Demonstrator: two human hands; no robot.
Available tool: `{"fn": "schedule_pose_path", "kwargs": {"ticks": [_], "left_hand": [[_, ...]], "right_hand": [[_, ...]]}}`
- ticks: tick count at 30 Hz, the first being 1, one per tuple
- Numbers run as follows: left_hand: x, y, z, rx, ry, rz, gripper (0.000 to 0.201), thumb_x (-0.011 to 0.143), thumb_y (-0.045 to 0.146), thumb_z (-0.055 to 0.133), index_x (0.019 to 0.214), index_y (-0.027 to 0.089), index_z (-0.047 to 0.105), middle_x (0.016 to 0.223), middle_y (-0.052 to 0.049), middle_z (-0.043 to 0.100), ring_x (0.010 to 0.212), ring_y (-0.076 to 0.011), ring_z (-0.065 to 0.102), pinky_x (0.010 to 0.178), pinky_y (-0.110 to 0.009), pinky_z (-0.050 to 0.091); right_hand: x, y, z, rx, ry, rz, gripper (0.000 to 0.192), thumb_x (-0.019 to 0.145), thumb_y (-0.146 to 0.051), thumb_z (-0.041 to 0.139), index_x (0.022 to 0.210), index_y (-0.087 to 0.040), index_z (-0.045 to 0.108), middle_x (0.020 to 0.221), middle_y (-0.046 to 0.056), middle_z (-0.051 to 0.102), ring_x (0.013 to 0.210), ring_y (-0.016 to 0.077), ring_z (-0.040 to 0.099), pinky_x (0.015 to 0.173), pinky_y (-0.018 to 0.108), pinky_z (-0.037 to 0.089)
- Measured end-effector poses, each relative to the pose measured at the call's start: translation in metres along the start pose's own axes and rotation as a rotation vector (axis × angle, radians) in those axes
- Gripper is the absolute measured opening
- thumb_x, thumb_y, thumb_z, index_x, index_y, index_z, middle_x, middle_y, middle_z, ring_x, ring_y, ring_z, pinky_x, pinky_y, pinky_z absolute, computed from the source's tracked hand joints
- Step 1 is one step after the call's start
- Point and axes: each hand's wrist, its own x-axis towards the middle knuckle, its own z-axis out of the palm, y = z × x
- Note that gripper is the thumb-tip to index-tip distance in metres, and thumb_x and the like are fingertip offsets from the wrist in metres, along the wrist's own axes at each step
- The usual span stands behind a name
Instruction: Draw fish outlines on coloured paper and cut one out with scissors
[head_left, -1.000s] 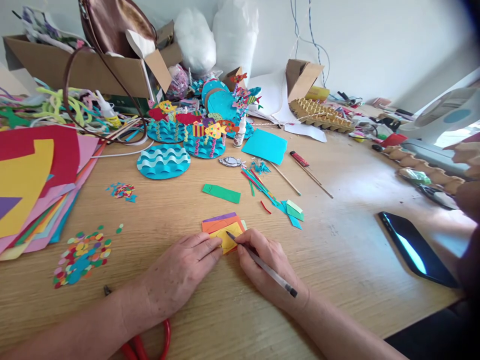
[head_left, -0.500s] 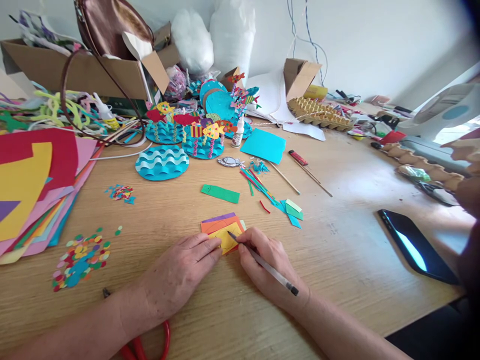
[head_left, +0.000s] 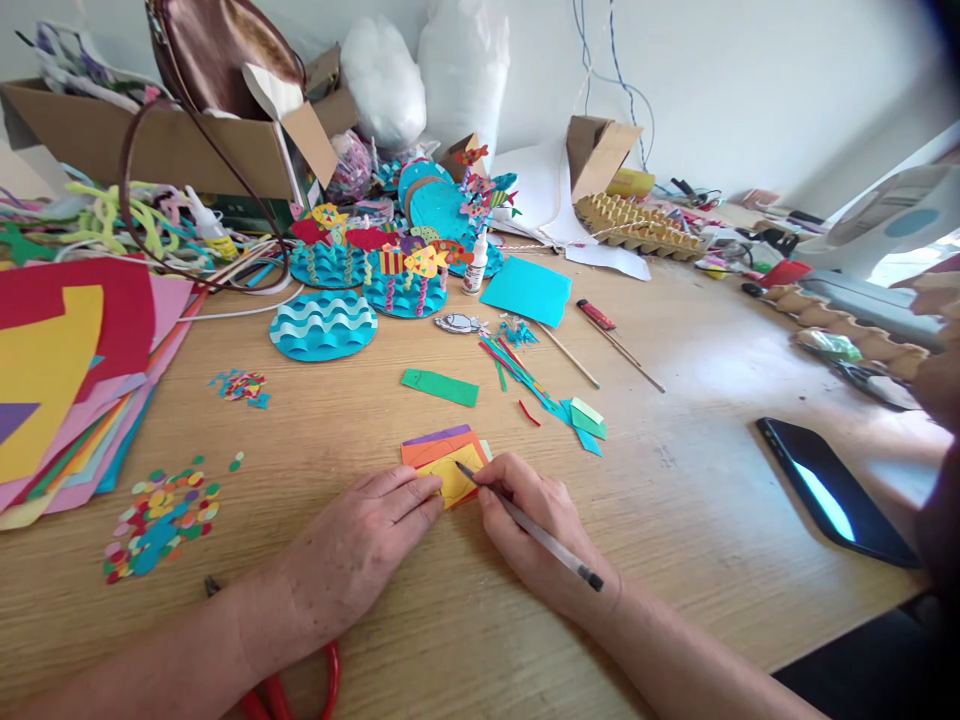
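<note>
A small yellow paper piece (head_left: pixel 455 478) lies atop a little stack of orange and purple paper sheets (head_left: pixel 439 445) on the light wooden table (head_left: pixel 675 480), near its front edge. The left hand (head_left: pixel 360 545) presses it flat, fingers extended, covering its left edge. The right hand (head_left: pixel 529 525) pinches a thin grey pencil (head_left: pixel 529 525), tip on the yellow (any drawn line is too faint to read). Red-handled scissors (head_left: pixel 300 690) lie mostly hidden beneath the left forearm.
</note>
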Motion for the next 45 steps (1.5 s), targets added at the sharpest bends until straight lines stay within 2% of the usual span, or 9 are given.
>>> {"fn": "schedule_pose_path", "kwargs": {"ticks": [8, 19, 30, 38, 45], "left_hand": [[0.0024, 0.0003, 0.0009, -0.017, 0.012, 0.000, 0.035, 0.093, 0.005, 0.030, 0.110, 0.012, 0.059, 0.109, -0.006, 0.064, 0.102, -0.0190, 0.055, 0.088, -0.031, 0.048], [0.0038, 0.0001, 0.0015, -0.045, -0.003, -0.004, 0.035, 0.095, 0.007, 0.027, 0.107, 0.012, 0.060, 0.109, -0.007, 0.064, 0.100, -0.0193, 0.057, 0.087, -0.033, 0.052], [0.0039, 0.0010, -0.0002, -0.047, -0.002, -0.011, 0.034, 0.094, 0.007, 0.029, 0.106, 0.012, 0.060, 0.109, -0.007, 0.064, 0.100, -0.0189, 0.057, 0.088, -0.031, 0.051], [0.0042, 0.0007, 0.0002, -0.065, -0.006, -0.010, 0.033, 0.094, 0.007, 0.031, 0.109, 0.011, 0.059, 0.110, -0.008, 0.063, 0.101, -0.0192, 0.056, 0.088, -0.032, 0.050], [0.0044, 0.0002, -0.0012, -0.053, -0.022, -0.005, 0.035, 0.094, 0.006, 0.029, 0.109, 0.010, 0.060, 0.110, -0.008, 0.064, 0.100, -0.0197, 0.057, 0.087, -0.032, 0.051]], "right_hand": [[0.0052, -0.0012, 0.0012, 0.042, -0.089, 0.029, 0.009, 0.080, -0.013, 0.044, 0.082, -0.020, 0.050, 0.054, -0.005, 0.051, 0.046, 0.0105, 0.048, 0.047, 0.020, 0.034], [0.0062, -0.0018, 0.0019, 0.025, -0.125, 0.034, 0.011, 0.079, -0.013, 0.044, 0.083, -0.021, 0.050, 0.056, -0.005, 0.053, 0.047, 0.0106, 0.049, 0.048, 0.020, 0.035], [0.0066, -0.0016, 0.0021, 0.010, -0.115, -0.001, 0.011, 0.079, -0.012, 0.044, 0.082, -0.021, 0.050, 0.056, -0.005, 0.053, 0.048, 0.0114, 0.052, 0.048, 0.021, 0.035], [0.0056, -0.0004, 0.0017, 0.047, -0.115, 0.056, 0.012, 0.078, -0.012, 0.045, 0.084, -0.022, 0.050, 0.062, -0.003, 0.059, 0.052, 0.0118, 0.055, 0.052, 0.021, 0.040], [0.0067, -0.0013, 0.0026, 0.012, -0.116, 0.049, 0.012, 0.079, -0.012, 0.045, 0.083, -0.021, 0.051, 0.059, -0.004, 0.058, 0.051, 0.0117, 0.054, 0.050, 0.021, 0.037]]}}
